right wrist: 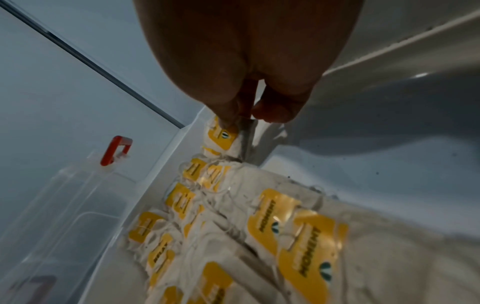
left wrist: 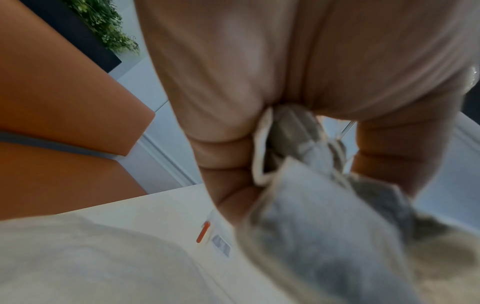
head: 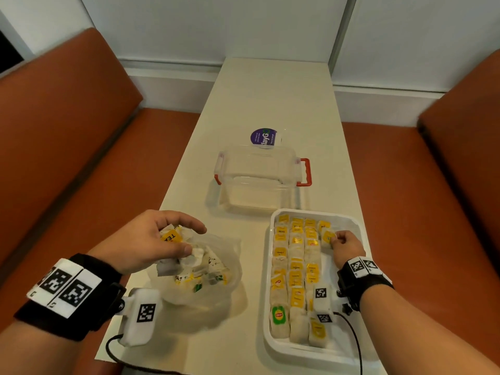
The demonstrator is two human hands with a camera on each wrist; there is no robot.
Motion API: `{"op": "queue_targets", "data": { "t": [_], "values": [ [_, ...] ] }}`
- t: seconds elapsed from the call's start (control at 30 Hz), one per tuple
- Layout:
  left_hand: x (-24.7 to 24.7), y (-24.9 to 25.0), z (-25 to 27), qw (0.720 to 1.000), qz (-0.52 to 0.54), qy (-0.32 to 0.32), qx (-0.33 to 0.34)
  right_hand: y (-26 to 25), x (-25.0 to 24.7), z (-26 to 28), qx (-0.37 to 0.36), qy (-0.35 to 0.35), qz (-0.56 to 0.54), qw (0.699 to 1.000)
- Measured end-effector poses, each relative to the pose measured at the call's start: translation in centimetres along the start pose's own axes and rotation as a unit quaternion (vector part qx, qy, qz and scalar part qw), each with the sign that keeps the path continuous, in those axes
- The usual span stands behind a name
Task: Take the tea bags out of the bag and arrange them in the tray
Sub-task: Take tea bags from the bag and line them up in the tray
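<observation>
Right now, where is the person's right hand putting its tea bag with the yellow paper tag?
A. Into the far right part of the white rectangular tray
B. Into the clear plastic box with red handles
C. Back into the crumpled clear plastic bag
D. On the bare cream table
A: the right hand pinches a yellow-tagged tea bag in the fourth column at the far right of the white rectangular tray, beside three full columns.

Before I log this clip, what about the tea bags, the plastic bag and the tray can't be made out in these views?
- How many tea bags the left hand holds: head view, fingers cover the bunch; left wrist view is blurred.
- Count left in the plastic bag: cloudy film hides them.
- Tray near-right corner: head view, the right wrist's camera and strap cover it.
- Tag print on the tea bag the right hand pinches: too small, blurred.
</observation>
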State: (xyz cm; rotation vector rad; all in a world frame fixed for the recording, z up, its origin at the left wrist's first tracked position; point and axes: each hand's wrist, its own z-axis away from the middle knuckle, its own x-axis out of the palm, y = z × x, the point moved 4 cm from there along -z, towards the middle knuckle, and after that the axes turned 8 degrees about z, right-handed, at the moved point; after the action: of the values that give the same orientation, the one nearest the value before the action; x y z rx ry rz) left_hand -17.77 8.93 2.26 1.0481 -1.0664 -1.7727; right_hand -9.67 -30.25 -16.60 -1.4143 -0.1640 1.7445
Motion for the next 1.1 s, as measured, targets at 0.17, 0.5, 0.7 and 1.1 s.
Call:
{"op": "queue_targets", "data": {
  "t": [0.17, 0.5, 0.7, 1.1],
  "values": [
    [0.1, -0.4, 0.0, 1.000, 0.008, 0.001, -0.005, 0.2, 0.8, -0.7, 0.001, -0.017, -0.007, 1.000],
    [0.6, -1.2, -0.4, 1.000, 0.003, -0.011, 0.003, 0.4, 1.1, -1.7, 0.009, 0.003, 0.026, 1.000],
    [0.8, -1.5, -0.7, 1.000, 0.017, -0.015, 0.008, 0.1, 1.3, -1.8, -0.006, -0.002, 0.023, 1.000],
    [0.5, -1.1, -0.8, 1.000, 0.023, -0.003, 0.017, -2.3, -0.2, -0.1, -0.019, 0.004, 0.108, 0.994]
  ]
}}
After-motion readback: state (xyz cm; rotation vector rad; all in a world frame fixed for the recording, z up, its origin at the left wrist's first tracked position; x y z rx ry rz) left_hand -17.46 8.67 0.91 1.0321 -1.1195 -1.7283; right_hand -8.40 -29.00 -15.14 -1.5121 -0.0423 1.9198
